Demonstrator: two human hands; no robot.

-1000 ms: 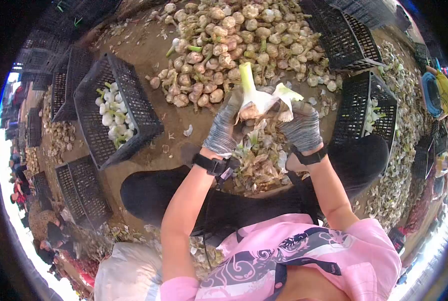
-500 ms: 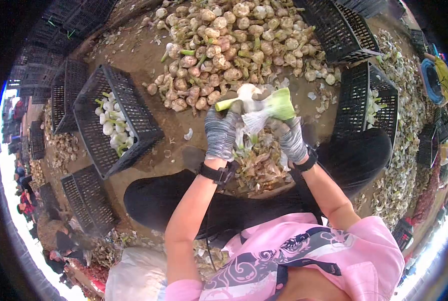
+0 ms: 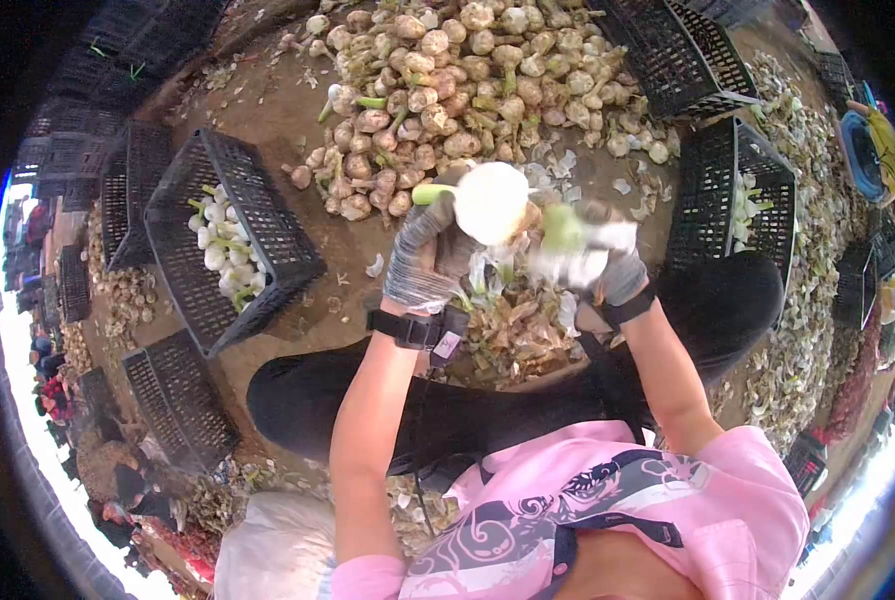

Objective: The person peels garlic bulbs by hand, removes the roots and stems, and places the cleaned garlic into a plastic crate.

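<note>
My left hand (image 3: 429, 255), in a grey glove, is closed around a white garlic bulb (image 3: 493, 205) whose short green stem (image 3: 433, 193) points left. The bulb's surface looks smooth and bare. To its right, my gloved right hand (image 3: 612, 255) is apart from the bulb and closed on a blurred piece of pale green and white garlic skin (image 3: 564, 243). Its fingertips are smeared by motion. Below both hands lies a heap of peeled skins (image 3: 522, 335) between my legs.
A large pile of unpeeled garlic (image 3: 447, 100) lies ahead. A black crate (image 3: 282, 250) with white bulbs (image 3: 225, 245) stands at left, and another crate (image 3: 702, 215) with bulbs at right. An empty-looking crate (image 3: 179, 400) sits lower left. Loose skins (image 3: 807, 300) cover the right floor.
The green and white skin has come away from the bulb. My right hand has moved right with it, while my left hand keeps the bulb, now turned and showing its round white side.
</note>
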